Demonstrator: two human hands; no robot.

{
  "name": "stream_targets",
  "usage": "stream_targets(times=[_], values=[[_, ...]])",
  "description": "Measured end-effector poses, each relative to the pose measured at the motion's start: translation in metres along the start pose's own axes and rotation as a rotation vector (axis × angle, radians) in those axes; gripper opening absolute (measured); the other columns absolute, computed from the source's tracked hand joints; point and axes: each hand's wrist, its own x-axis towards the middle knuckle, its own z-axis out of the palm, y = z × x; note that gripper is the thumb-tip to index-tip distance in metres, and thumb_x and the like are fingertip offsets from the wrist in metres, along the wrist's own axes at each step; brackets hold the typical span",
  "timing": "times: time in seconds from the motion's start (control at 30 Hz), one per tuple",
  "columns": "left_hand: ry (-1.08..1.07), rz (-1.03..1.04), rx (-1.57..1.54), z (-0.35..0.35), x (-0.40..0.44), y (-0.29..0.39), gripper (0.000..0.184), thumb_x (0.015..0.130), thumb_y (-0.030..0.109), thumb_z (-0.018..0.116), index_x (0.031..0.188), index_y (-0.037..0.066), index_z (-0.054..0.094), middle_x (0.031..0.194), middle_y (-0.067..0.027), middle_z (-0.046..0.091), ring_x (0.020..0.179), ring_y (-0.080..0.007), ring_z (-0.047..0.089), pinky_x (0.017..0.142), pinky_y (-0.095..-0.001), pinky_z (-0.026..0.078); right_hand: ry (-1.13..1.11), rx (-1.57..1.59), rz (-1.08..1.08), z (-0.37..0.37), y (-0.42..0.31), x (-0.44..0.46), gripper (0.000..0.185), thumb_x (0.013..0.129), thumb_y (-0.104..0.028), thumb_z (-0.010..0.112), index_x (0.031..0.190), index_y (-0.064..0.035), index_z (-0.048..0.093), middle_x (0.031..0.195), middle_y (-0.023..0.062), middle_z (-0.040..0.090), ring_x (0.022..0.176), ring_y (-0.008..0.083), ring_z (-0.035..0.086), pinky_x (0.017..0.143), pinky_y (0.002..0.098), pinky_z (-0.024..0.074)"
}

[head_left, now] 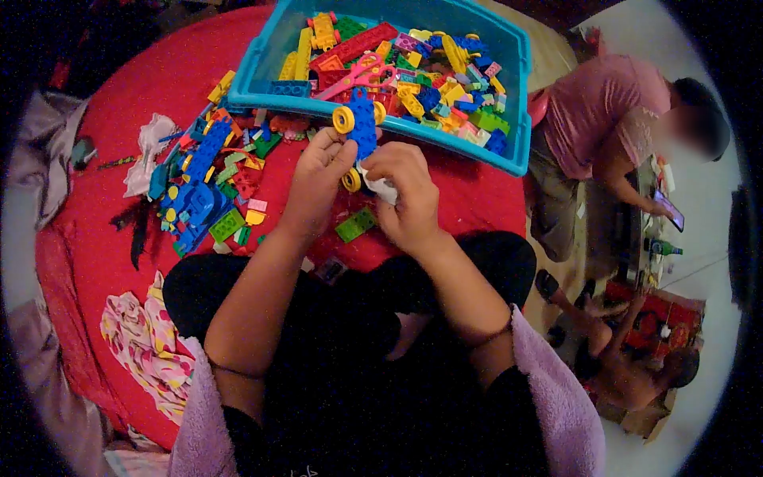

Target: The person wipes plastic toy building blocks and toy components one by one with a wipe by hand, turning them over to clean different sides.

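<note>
My left hand (316,179) is closed on a blue toy car base (362,131) with yellow wheels, pinched between thumb and fingers. The base is held upright in front of the bin. In my right hand (407,195) a crumpled white tissue or cloth (385,189) is gripped against the lower end of the base, by its lower wheels. The right fingertips are partly hidden. Below the hands lies a green building block (356,226) on the red sheet (469,203).
A turquoise bin (518,103) full of building blocks, with pink toy scissors (366,75), stands beyond my hands. More loose blocks (199,199) lie to the left, near a patterned cloth (147,338). At right, one person (596,111) holds a phone; another person (628,370) sits low.
</note>
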Motion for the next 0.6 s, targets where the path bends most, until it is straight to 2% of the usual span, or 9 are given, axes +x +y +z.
stream_targets(times=[0.07,0.2,0.27,0.33,0.43,0.6], values=[[-0.004,-0.002,-0.019,0.0008,0.0003,0.0005,0.027,0.09,0.014,0.045,0.113,0.0,0.044,0.105,-0.0096,0.056,0.091,-0.0132,0.055,0.079,-0.0254,0.044,0.013,-0.014,0.064,-0.0022,0.0053,-0.0014,0.025,0.06,0.007,0.052,0.082,-0.0039,0.051,0.084,0.0129,0.055,0.086,0.034,0.052,0.078,0.0413,0.042],[0.022,0.011,-0.012,0.0026,0.0003,0.0026,0.026,0.089,0.013,0.047,0.111,0.001,0.045,0.103,-0.0094,0.056,0.088,-0.0126,0.056,0.078,-0.0244,0.044,0.036,-0.023,0.114,-0.0069,0.0057,-0.0003,0.024,0.06,0.007,0.051,0.081,-0.0038,0.05,0.082,0.0126,0.055,0.083,0.0337,0.052,0.078,0.0404,0.0419],[0.037,0.004,-0.029,0.0021,-0.0002,0.0036,0.025,0.088,0.013,0.048,0.11,0.001,0.045,0.1,-0.0082,0.057,0.085,-0.0114,0.056,0.076,-0.0236,0.045,0.21,0.058,0.201,-0.0062,0.0035,-0.0003,0.024,0.061,0.008,0.051,0.082,-0.0037,0.05,0.083,0.0135,0.055,0.082,0.0334,0.052,0.078,0.0394,0.0418],[-0.016,-0.07,0.168,-0.0026,-0.0019,0.0018,0.019,0.088,0.014,0.05,0.103,0.003,0.047,0.091,-0.0044,0.058,0.079,-0.0083,0.055,0.069,-0.0215,0.044,0.202,0.069,0.146,-0.0058,-0.0004,0.0023,0.024,0.061,0.008,0.052,0.082,-0.0039,0.05,0.083,0.0142,0.054,0.082,0.0335,0.052,0.077,0.0392,0.0414],[-0.033,-0.069,0.201,-0.0011,-0.0046,-0.0031,0.013,0.087,0.014,0.051,0.096,0.005,0.048,0.085,-0.0015,0.058,0.075,-0.006,0.053,0.065,-0.0196,0.042,0.081,0.044,-0.004,-0.0027,0.0042,-0.0013,0.024,0.061,0.007,0.05,0.082,-0.0042,0.048,0.082,0.0141,0.052,0.081,0.0343,0.051,0.076,0.0403,0.041],[-0.043,-0.101,0.108,0.0025,-0.004,0.0008,0.011,0.087,0.014,0.051,0.094,0.006,0.047,0.084,-0.0013,0.057,0.073,-0.0058,0.053,0.065,-0.0194,0.042,0.108,-0.044,0.149,-0.0104,0.0089,-0.0008,0.023,0.061,0.008,0.05,0.08,-0.0043,0.049,0.082,0.0137,0.053,0.08,0.0325,0.052,0.074,0.039,0.0422]])
